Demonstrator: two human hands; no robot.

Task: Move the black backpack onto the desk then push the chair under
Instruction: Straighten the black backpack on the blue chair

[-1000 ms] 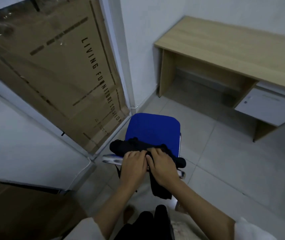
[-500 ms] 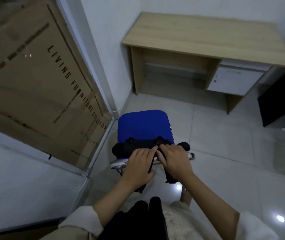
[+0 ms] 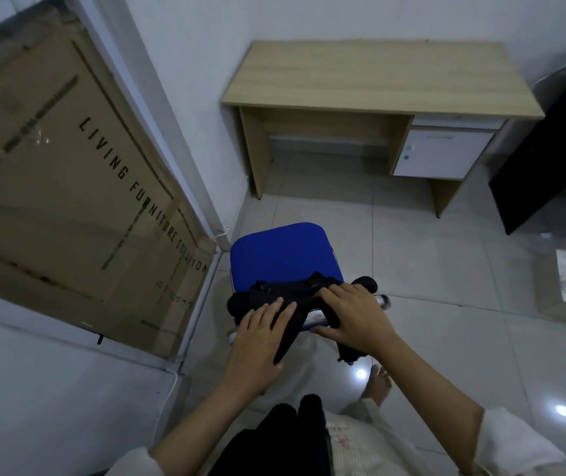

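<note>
Head view: you look down at your two hands, a blue chair and a desk by the wall.
Black backpack (image 3: 285, 295): it lies over the near edge of the blue chair seat, all squashed down. Its dark straps hang off the near side, between your hands and below them.
Your left hand (image 3: 257, 333): it lies flat on the left part of the backpack, fingers spread and pointing away from you. You press on top of the bag; the fingers are not curled around it.
Your right hand (image 3: 353, 316): it lies on the right part of the backpack, fingers pointing left, thumb low by a strap. From here you cannot tell if it pinches the strap or just rests on it.
Hands together or apart: close side by side, with a black strap between them. They do not touch.
Blue chair (image 3: 283, 254): it stands on the tiled floor, near you, well apart from the desk. You can see a bit of its shiny frame on the right.
Wooden desk (image 3: 381, 77): it stands against the far wall. A white drawer box (image 3: 443, 152) sits under its right side.
Big cardboard box (image 3: 51, 187): it leans behind glass on your left, with black letters on it.
Your foot (image 3: 377, 384): it is bare, on the floor below your right hand.
</note>
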